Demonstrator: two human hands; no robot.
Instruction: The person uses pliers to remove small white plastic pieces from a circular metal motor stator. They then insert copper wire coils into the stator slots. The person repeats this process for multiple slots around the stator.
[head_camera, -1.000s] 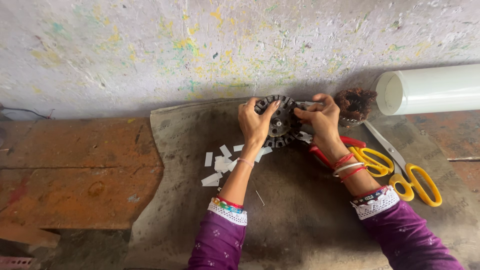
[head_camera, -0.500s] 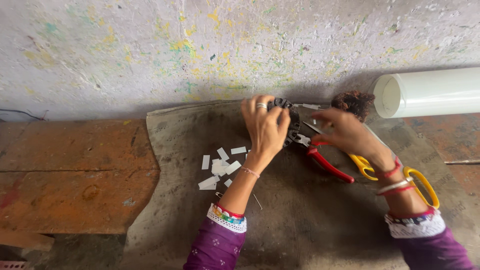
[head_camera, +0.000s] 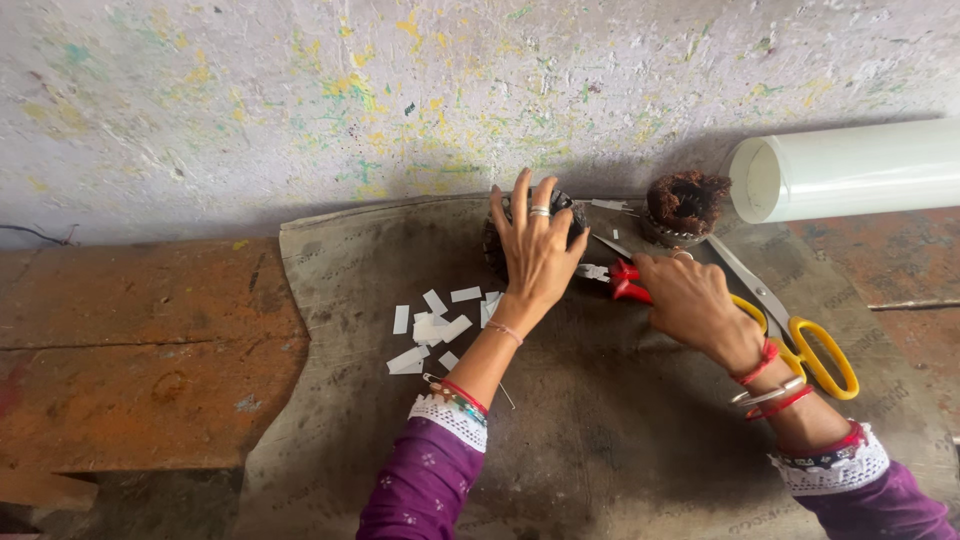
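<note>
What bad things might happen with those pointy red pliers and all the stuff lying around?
1. The right hand grips the red pliers, whose tip points toward the left hand pressed on the dark round part; a slip might jab a finger.
2. The yellow scissors lie right under the right wrist, so it could catch a blade.
3. The small white paper pieces sit loose by the left forearm and may get swept away.

Rough grey mat (head_camera: 600, 440), glossy plastic scissor handles (head_camera: 825, 360), worn wood board (head_camera: 140, 350)
</note>
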